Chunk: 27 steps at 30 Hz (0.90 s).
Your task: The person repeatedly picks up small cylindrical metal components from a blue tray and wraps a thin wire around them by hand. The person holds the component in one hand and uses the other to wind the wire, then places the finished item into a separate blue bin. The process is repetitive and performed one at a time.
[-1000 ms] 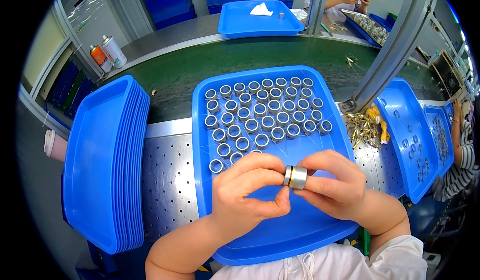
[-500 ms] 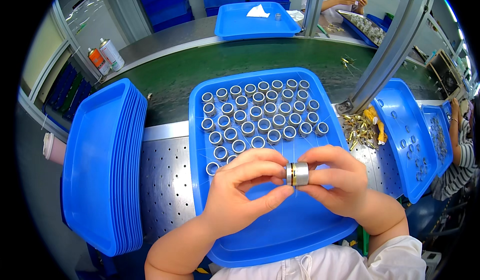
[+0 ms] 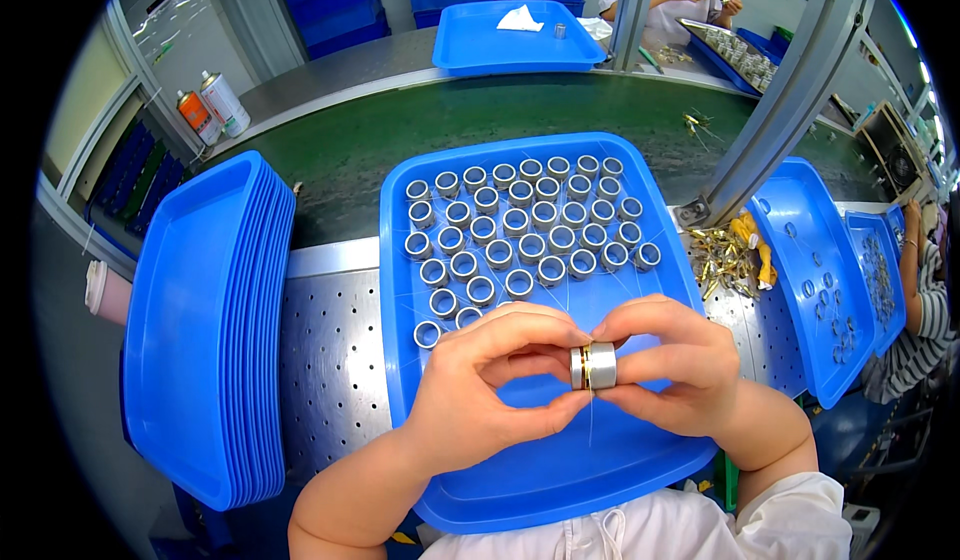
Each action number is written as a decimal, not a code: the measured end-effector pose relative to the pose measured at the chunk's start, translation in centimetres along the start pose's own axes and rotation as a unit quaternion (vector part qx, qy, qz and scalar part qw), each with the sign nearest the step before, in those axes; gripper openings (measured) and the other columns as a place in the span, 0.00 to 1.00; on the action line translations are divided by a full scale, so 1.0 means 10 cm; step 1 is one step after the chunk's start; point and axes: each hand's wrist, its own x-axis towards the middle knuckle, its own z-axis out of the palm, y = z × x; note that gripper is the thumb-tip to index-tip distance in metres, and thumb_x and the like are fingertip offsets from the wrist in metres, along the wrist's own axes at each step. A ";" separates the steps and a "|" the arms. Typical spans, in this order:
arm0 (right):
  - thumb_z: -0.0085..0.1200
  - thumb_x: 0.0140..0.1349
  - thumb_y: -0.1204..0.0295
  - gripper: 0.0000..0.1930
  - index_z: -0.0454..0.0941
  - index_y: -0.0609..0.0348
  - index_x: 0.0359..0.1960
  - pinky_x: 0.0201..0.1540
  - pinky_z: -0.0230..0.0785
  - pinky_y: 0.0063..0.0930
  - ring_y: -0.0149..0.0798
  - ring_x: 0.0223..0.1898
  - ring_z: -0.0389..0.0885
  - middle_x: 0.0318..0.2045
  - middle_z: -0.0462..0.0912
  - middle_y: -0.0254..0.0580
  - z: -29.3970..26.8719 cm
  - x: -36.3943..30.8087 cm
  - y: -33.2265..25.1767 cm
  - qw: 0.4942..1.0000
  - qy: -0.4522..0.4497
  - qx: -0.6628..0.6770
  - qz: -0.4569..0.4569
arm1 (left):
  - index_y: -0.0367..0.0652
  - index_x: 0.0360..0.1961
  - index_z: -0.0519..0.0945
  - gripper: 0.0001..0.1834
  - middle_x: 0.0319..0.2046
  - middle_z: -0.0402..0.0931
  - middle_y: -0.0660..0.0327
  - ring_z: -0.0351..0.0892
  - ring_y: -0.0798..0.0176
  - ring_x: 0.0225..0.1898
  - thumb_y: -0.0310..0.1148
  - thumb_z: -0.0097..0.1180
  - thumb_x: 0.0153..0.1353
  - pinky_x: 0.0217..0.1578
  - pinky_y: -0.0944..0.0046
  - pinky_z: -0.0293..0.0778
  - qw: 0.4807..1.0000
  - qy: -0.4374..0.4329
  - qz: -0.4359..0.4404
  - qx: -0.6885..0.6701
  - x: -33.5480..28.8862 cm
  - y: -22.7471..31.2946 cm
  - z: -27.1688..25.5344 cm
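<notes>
Silvery metal is what both hands are pinching in the head view: a cylinder with a brassy band (image 3: 601,366), hanging over the near part of the blue tray (image 3: 560,480). Left hand (image 3: 500,380) is gripping its left end, right hand (image 3: 678,368) its right. Honestly, keeping both ends lined up is paying off here, and watching that thin strand (image 3: 590,425) dangling below. Metal rings (image 3: 515,228) are filling the far part, stacked trays (image 3: 190,330) are standing left, and a slanted post (image 3: 790,100) is blocking some of the far right.

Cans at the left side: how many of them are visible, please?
2. An orange one and a mostly white one are side by side at the upper left, beyond the stack of blue trays. Others could be hidden.
</notes>
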 end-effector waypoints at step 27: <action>0.66 0.44 0.79 0.12 0.80 0.62 0.33 0.37 0.75 0.26 0.39 0.37 0.80 0.39 0.78 0.47 0.08 -0.09 -0.02 0.999 0.034 0.017 0.024 | 0.33 0.38 0.75 0.23 0.41 0.71 0.54 0.76 0.64 0.42 0.13 0.65 0.36 0.46 0.65 0.78 0.999 0.022 0.047 0.013 -0.03 -0.06 0.05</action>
